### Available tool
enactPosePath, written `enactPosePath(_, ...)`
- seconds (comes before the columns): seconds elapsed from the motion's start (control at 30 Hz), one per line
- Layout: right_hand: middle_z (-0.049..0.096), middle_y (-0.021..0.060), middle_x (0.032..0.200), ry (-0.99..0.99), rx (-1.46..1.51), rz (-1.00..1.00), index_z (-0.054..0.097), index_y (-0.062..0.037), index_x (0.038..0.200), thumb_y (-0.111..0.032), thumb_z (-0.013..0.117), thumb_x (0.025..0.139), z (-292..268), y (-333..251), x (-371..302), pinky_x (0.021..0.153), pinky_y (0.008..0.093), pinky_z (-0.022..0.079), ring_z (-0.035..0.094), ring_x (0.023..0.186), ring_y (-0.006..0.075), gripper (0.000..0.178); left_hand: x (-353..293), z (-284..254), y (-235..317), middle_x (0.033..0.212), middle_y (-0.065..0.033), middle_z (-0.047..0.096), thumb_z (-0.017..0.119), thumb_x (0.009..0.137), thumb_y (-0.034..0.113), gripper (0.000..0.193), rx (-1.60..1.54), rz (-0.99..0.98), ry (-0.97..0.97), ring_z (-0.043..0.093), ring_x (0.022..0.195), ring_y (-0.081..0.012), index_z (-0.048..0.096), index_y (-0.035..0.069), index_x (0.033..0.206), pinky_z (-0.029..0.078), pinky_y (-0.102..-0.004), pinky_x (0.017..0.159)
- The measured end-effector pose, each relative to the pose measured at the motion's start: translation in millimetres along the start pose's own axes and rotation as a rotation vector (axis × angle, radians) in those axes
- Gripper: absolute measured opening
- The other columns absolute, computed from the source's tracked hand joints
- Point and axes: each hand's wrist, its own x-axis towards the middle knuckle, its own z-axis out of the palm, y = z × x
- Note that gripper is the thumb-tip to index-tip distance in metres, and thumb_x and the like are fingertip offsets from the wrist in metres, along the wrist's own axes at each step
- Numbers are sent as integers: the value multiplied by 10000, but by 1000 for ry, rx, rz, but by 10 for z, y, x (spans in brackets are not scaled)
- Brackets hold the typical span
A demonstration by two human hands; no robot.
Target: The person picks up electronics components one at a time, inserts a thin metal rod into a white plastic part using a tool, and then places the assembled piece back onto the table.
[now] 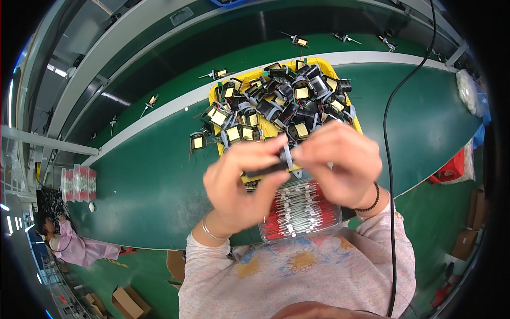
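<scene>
Head view | black part (267,169) — in left hand (234,183) | right hand (340,162) close beside

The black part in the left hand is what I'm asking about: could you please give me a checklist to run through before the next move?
1. Black part held by the left hand: ok, between thumb and fingers.
2. Right hand gripping the part's grey ring: cannot tell, fingertips blurred.
3. Similar parts all inside the yellow tray: not ok, one sits outside its left edge.
4. Clear box stocked: ok, slender white-and-red pieces inside.
5. Black cable clear of the right sleeve: cannot tell, they overlap in view.
</scene>
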Motion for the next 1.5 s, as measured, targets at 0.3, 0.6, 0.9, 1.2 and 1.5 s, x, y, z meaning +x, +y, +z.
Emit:
enactPosePath(0.3,654,113,877,30,340,477,630,40,905,-30,611,788,83,223,76,645,223,522,631,728,120,138,129,28,-296,1036,-170,584,581,817,47,143,-684,-534,67,586,861,-145,517,-26,922,535,-250,662)
enactPosePath(0.6,612,110,996,-40,4,484,576,-16,1054,-85,646,742,-97,356,-41,530,218,487,577,667,105,327,920,-185,-1611,1040,-93,613,622,780,75,162,56,-498,-27,584,820,-120,603,-19,910,458,-230,742)
enactPosePath(0.9,568,50,770,-874,-306,272,608,-69,818,-145,682,631,-3,-7,-705,613,325,499,576,754,229,215,822,84,-1623,830,-57,603,635,671,174,136,984,-131,-766,538,831,-272,620,116,794,462,-390,704)
enactPosePath(1.2,534,44,732,-1049,-436,267,566,-61,738,-111,624,644,85,-17,-879,599,309,495,565,761,210,121,641,-23,-1684,942,-28,531,624,663,129,79,1172,371,-899,444,1021,-196,661,132,734,379,-335,805)
enactPosePath(1.5,551,-1,807,-372,951,713,529,-41,816,-80,591,828,-152,60,-91,698,227,442,525,771,62,74,563,-239,-748,902,-62,572,615,778,109,145,-111,-299,-332,524,799,-136,592,9,880,417,-269,774)
